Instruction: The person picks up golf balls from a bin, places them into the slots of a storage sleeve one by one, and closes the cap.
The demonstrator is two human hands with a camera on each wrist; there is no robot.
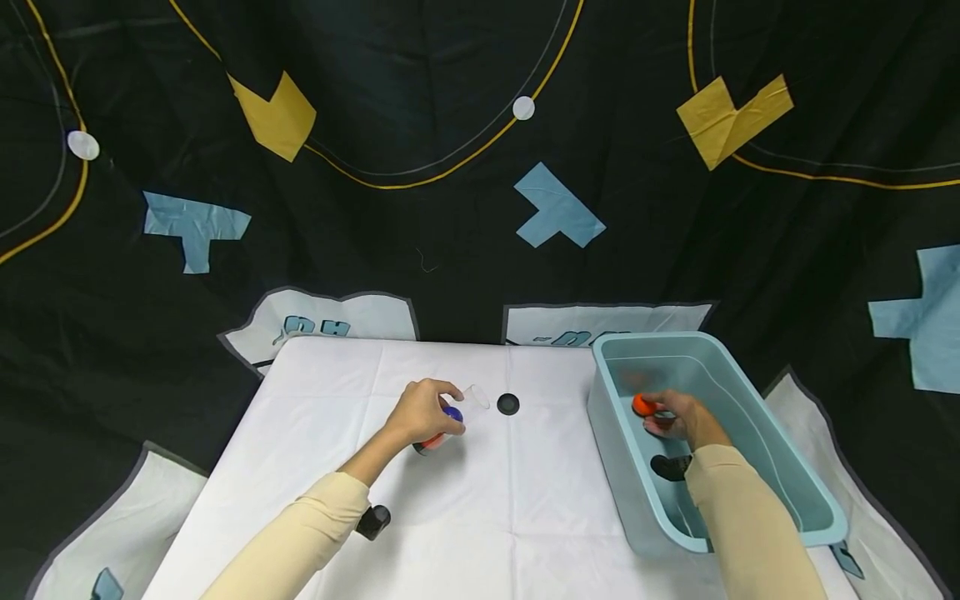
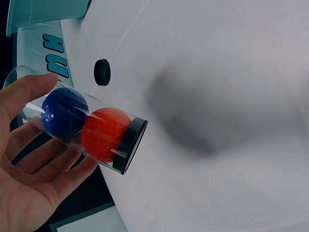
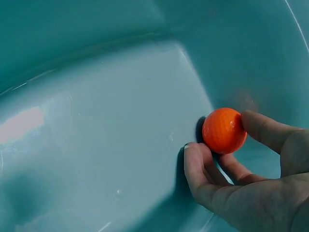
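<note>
My left hand point(image 1: 426, 412) holds a clear plastic tube point(image 2: 99, 104), tilted above the white table. Inside the tube a blue ball point(image 2: 65, 112) lies against a red-orange ball point(image 2: 106, 133), which rests by the black cap point(image 2: 130, 145) on the lower end. The other end, near my thumb, has no cap on it. In the light-blue bin point(image 1: 611, 433), my right hand point(image 1: 678, 417) has its thumb and fingers around an orange golf ball point(image 3: 224, 130) on the bin floor, close to the wall. A loose black cap point(image 1: 507, 404) lies on the table right of the tube.
The bin stands on the right side of the white table point(image 1: 555, 483). A black wrist device point(image 1: 372, 522) shows by my left sleeve, another point(image 1: 670, 467) by my right. Behind the table hangs a black cloth point(image 1: 420, 250) with tape pieces.
</note>
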